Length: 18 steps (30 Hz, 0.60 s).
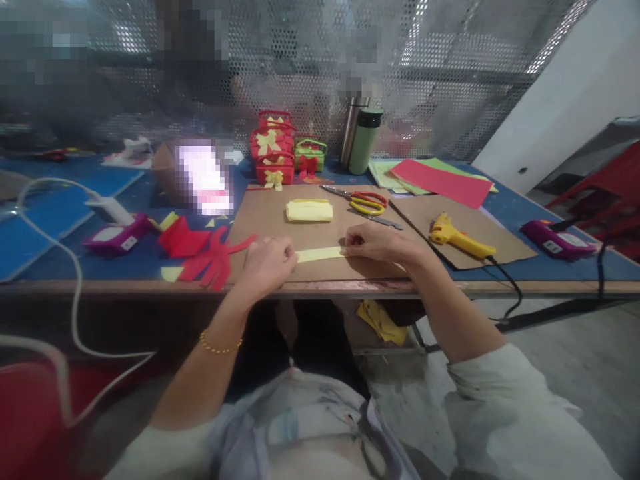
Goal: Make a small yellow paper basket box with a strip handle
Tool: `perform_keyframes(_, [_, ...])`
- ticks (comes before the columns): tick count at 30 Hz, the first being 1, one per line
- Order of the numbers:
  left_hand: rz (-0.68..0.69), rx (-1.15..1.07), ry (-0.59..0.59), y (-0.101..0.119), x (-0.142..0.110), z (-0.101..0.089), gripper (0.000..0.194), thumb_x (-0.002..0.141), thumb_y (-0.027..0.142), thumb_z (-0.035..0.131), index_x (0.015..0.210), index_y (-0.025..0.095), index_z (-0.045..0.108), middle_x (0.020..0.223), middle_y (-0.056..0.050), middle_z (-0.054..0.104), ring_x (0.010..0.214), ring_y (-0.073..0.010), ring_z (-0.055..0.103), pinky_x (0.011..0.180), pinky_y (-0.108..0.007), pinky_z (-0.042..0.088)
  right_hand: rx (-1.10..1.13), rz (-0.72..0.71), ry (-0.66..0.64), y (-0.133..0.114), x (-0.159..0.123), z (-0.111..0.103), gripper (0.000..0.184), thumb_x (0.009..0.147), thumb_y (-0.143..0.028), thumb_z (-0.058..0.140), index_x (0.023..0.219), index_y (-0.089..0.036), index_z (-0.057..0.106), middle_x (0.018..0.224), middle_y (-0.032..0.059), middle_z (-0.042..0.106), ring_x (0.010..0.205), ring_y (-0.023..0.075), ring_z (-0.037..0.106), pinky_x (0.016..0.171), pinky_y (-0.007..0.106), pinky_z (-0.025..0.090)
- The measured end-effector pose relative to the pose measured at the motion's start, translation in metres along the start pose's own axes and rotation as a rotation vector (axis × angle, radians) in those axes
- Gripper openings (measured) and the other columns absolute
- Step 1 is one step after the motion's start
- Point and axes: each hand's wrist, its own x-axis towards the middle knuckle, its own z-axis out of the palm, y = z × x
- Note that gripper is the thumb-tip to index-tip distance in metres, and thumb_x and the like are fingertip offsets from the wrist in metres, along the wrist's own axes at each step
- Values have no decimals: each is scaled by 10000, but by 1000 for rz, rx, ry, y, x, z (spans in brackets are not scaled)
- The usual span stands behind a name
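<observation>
A pale yellow strip (321,254), paper or felt, stretches between my two hands just above or on a brown cardboard sheet (270,212). Closed fingers of my left hand (273,263) pinch its left end. At the other end, my right hand (373,243) grips the strip between thumb and fingers. Beyond the strip lies a folded yellow bundle (309,211). Scissors (367,202) with red and yellow handles rest behind my right hand. Red cut pieces (213,260) spread out left of my left hand.
A yellow glue gun (460,238) lies on cardboard at right, its cord over the table edge. Red boxes with bows (274,150), a small green box (309,157) and a green bottle (366,143) stand behind. Purple devices (117,235) sit at both sides. A white cable (75,293) hangs left.
</observation>
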Motion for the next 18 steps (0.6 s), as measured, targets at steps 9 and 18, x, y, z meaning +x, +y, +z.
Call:
perform_keyframes(9, [8, 5, 5, -1, 2, 0, 166, 920, 259, 490, 800, 215, 597, 882, -82, 732, 952, -287, 650, 878, -415, 443, -45, 82, 30, -2, -9, -5, 244, 854, -418, 713, 774, -213, 607, 788, 10, 666, 702, 152, 554, 615, 263, 356])
perform_keyframes(18, [-19, 27, -32, 1, 0, -3, 186, 948, 269, 464, 808, 219, 577, 943, -90, 742, 1020, -301, 653, 912, -422, 427, -9, 99, 39, 11, -13, -6, 215, 855, -389, 725, 804, -214, 610, 793, -2, 657, 718, 152, 542, 636, 264, 352])
